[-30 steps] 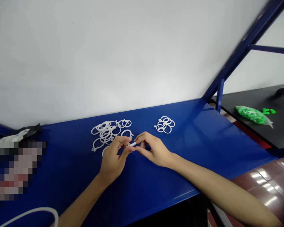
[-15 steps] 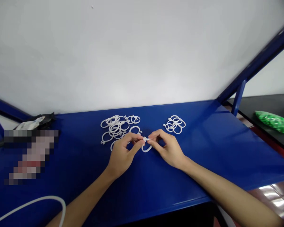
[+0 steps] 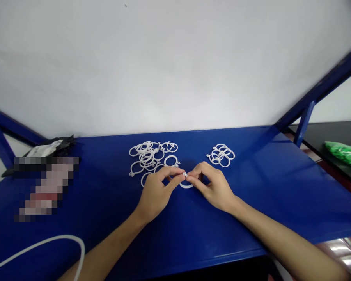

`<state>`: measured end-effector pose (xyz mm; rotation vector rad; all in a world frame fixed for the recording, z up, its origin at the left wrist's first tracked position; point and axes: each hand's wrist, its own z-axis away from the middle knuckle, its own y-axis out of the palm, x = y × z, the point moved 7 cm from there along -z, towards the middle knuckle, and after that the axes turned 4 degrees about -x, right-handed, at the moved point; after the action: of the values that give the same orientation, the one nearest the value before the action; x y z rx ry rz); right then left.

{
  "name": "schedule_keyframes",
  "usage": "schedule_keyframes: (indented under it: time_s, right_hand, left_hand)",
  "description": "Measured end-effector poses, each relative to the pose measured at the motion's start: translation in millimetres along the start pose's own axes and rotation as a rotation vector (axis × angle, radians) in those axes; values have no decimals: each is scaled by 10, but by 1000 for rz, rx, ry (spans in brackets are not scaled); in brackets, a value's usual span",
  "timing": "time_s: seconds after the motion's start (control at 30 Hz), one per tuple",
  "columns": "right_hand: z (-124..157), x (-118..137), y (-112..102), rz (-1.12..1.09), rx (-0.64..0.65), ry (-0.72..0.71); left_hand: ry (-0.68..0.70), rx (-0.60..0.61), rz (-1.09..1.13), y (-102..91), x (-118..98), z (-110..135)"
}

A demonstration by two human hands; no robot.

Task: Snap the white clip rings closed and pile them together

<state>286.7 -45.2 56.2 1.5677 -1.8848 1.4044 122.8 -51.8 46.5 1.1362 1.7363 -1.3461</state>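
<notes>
Nearest, a white cord [image 3: 61,237] curves left of the held ring [image 3: 186,186], which is over the blue table [image 3: 175,234]; the left hand [image 3: 158,191] and right hand [image 3: 218,187] are both clamped on that ring, thumbs and forefingers pinching; beyond it to the left, a larger heap of white rings [image 3: 147,157]; beyond it to the right, a smaller cluster [image 3: 221,155]; far right of it, a green-filled bag [image 3: 345,155].

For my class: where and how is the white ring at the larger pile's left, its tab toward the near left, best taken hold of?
Pinch the tab with thumb and finger, coming from the near left. The white ring appears to lie flat, and the tab juts outward, away from neighbouring rings. Its right side overlaps others and could snag.
</notes>
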Motion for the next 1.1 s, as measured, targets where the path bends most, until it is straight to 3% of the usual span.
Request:
schedule_keyframes:
  time_s: [0.17, 0.47, 0.73, 0.9, 1.0, 1.1]
  right_hand:
    - [3, 18, 11, 2, 31, -32]
    - [15, -45, 53, -81, 74, 140]
    - [73, 218, 5, -130, 63, -168]
    - [-47, 20, -103, 203, 53, -126]
    - [-184, -259, -322, 522, -31, -44]
    - [-266, -509, -530, 690, -95, 39]
  left_hand:
    - [23, -14, 5, -8, -22, 15]
    - [174, -94, 58, 5, -89, 85]
    - [373, -87, 115, 12, -259, 179]
    - [497, -75, -268, 46, -245, 73]
    - [495, -104, -573, 63, -103, -1]
    - [462, -69, -799, 108, 71, -32]
